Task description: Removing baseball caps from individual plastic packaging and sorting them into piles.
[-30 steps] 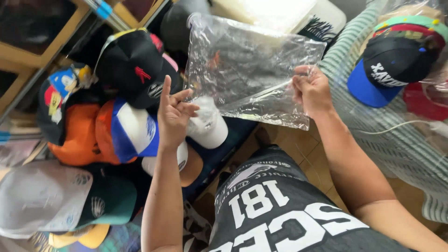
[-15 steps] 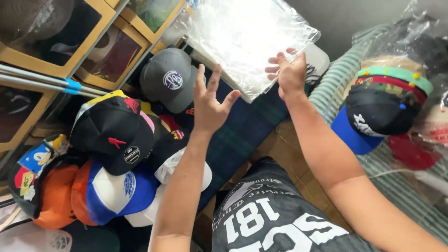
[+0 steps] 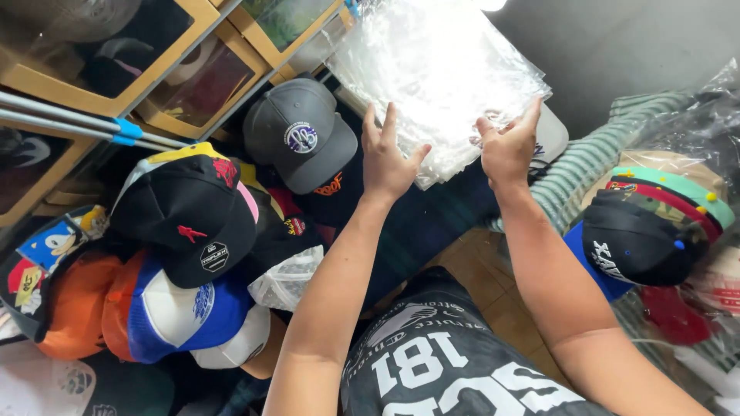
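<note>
Head view, looking down: a person's two bare hands are reaching up and away toward a stack of clear, crinkled plastic bags [image 3: 439, 77] lying at the far centre, glaring under a bright light. The left hand [image 3: 388, 158] is spreading its fingers flat against the near left edge of the stack, its grip open and closed on nothing. The right hand [image 3: 509, 146] is curling its fingers at the near right edge; it is touching the plastic, but whether it is pinching a sheet cannot be told.

To handle such slippery film well, it seems wise to be pinching one single layer at a corner and keeping the other palm pressing the rest down.

Counting: two hands and one stack of bags. At left, a grey baseball cap with a round badge [image 3: 301, 135] and a black cap with red stitching [image 3: 189, 219] are lying among a pile holding a blue-and-white cap [image 3: 173, 312] and an orange cap [image 3: 73, 316]. At right, one stack of nested caps, black on top [image 3: 640, 243], is sitting beside more plastic. Wooden drawers with clear fronts [image 3: 177, 77] are standing at far left.
</note>
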